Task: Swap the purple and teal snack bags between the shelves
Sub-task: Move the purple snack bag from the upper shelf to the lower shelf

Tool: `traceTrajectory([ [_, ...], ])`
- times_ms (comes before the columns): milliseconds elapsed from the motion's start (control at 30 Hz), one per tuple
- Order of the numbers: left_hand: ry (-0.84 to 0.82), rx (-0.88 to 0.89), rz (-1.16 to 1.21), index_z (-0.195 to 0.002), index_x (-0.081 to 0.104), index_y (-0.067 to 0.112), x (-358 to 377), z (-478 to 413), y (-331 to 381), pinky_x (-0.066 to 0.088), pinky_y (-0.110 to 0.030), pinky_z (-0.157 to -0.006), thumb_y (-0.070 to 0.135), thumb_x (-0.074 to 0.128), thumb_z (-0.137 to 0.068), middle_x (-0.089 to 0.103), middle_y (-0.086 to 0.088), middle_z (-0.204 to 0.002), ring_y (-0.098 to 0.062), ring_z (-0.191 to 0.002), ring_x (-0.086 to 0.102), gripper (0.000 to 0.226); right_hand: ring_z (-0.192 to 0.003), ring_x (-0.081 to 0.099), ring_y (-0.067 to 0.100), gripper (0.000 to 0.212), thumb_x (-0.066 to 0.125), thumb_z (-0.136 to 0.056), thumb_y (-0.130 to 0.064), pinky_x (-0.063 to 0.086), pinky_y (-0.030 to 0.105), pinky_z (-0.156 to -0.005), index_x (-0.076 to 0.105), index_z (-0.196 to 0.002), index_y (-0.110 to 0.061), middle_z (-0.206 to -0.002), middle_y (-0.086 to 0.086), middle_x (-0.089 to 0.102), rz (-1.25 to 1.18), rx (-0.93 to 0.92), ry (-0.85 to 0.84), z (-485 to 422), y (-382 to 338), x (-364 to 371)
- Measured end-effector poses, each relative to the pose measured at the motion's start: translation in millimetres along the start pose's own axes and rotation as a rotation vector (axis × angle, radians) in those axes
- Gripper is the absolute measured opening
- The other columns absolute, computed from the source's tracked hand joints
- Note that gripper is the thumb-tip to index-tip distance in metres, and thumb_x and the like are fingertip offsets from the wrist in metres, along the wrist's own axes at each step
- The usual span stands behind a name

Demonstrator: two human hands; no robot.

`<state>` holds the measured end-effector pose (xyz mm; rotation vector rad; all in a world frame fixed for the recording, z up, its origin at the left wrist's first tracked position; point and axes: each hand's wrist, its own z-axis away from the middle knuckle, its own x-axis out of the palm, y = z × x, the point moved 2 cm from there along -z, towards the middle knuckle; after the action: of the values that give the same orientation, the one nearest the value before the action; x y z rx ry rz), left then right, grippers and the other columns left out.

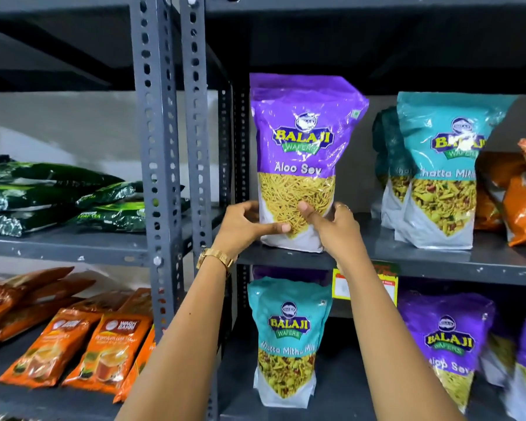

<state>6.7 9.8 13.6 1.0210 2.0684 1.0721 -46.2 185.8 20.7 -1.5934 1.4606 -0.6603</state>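
Note:
A purple Aloo Sev snack bag (298, 141) stands upright at the left end of the upper shelf (407, 259). My left hand (246, 226) grips its lower left side and my right hand (334, 226) grips its lower right side. Two teal Khatta Mitha bags (444, 177) stand to its right on the same shelf. Below, a teal bag (286, 338) stands at the left of the lower shelf (340, 390), with a purple bag partly hidden behind it. More purple bags (447, 344) stand further right on that shelf.
Orange snack bags (516, 196) fill the upper shelf's right end. Grey perforated uprights (158, 147) divide the racks. The left rack holds dark green packets (52, 196) above and orange tea packets (82, 350) below. A yellow price tag (386, 287) hangs on the shelf edge.

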Motion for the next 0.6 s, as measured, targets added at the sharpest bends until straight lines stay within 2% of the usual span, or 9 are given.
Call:
traceTrajectory([
  [100,0.052,0.068,-0.043,-0.103,0.072,0.011,1.5,36.5,15.8,0.056,-0.015,-0.068,0.021,0.094,-0.053,0.078,-0.001,-0.094,-0.010,-0.084,0.073,0.055,-0.100,0.063,0.019,0.055,0.061,-0.083,-0.059,0.045,0.029,-0.073,0.061,-0.113,-0.014,-0.111,0.003,0.069,0.035,-0.061,-0.022,31.7,-4.3,-9.7],
  [167,0.073,0.102,-0.025,-0.103,0.072,0.014,3.6,62.0,24.2,0.059,-0.018,-0.070,0.022,0.095,-0.051,0.078,0.001,-0.093,-0.009,-0.084,0.074,0.057,-0.106,0.063,0.015,0.060,0.058,-0.080,-0.062,0.045,0.029,-0.084,0.058,-0.123,-0.020,-0.115,-0.003,0.069,0.022,-0.122,-0.019,53.4,-8.1,-17.6],
  [233,0.089,0.130,0.011,-0.104,0.071,0.015,7.6,88.5,31.1,0.060,-0.022,-0.073,0.019,0.095,-0.050,0.078,0.001,-0.094,-0.010,-0.085,0.075,0.059,-0.105,0.062,0.009,0.066,0.056,-0.076,-0.064,0.046,0.028,-0.088,0.055,-0.127,-0.023,-0.113,-0.010,0.068,-0.006,-0.151,-0.035,76.1,-10.8,-26.8],
  [333,0.097,0.158,0.046,-0.103,0.071,0.014,16.8,121.7,31.4,0.061,-0.029,-0.077,0.017,0.096,-0.049,0.078,-0.001,-0.098,-0.012,-0.087,0.075,0.060,-0.117,0.060,0.009,0.061,0.059,-0.076,-0.066,0.047,0.029,-0.103,0.056,-0.125,-0.029,-0.124,-0.004,0.065,-0.016,-0.193,-0.024,106.4,-1.9,-42.9],
  [367,0.089,0.155,0.049,-0.103,0.071,0.015,21.3,131.3,27.3,0.061,-0.033,-0.080,0.018,0.096,-0.048,0.078,-0.001,-0.099,-0.014,-0.089,0.075,0.060,-0.123,0.055,0.008,0.063,0.059,-0.075,-0.069,0.041,0.023,-0.108,0.056,-0.126,-0.031,-0.130,-0.003,0.060,0.011,-0.207,-0.009,115.9,3.8,-48.3],
  [433,0.082,0.132,0.019,-0.103,0.070,0.019,30.7,147.4,9.5,0.060,-0.041,-0.086,0.026,0.097,-0.046,0.077,0.000,-0.102,-0.016,-0.094,0.074,0.063,-0.132,0.043,0.004,0.073,0.058,-0.074,-0.073,0.030,0.006,-0.105,0.054,-0.132,-0.030,-0.140,-0.007,0.047,0.098,-0.191,0.010,135.4,18.8,-58.1],
  [500,0.067,0.079,-0.020,-0.104,0.069,0.021,43.4,165.0,-15.3,0.058,-0.042,-0.089,0.030,0.097,-0.044,0.076,0.001,-0.104,-0.015,-0.098,0.072,0.067,-0.134,0.041,0.010,0.075,0.057,-0.073,-0.069,0.030,0.016,-0.107,0.053,-0.133,-0.024,-0.141,-0.002,0.046,0.173,-0.142,0.002,155.4,45.5,-65.4],
  [600,0.022,-0.015,-0.070,-0.104,0.069,0.018,65.9,193.3,-56.3,0.058,-0.036,-0.088,0.024,0.097,-0.042,0.076,0.002,-0.102,-0.014,-0.096,0.072,0.069,-0.118,0.057,0.020,0.066,0.064,-0.070,-0.062,0.043,0.040,-0.103,0.057,-0.119,-0.018,-0.121,0.004,0.063,0.146,0.001,-0.003,188.9,93.1,-71.9],
])
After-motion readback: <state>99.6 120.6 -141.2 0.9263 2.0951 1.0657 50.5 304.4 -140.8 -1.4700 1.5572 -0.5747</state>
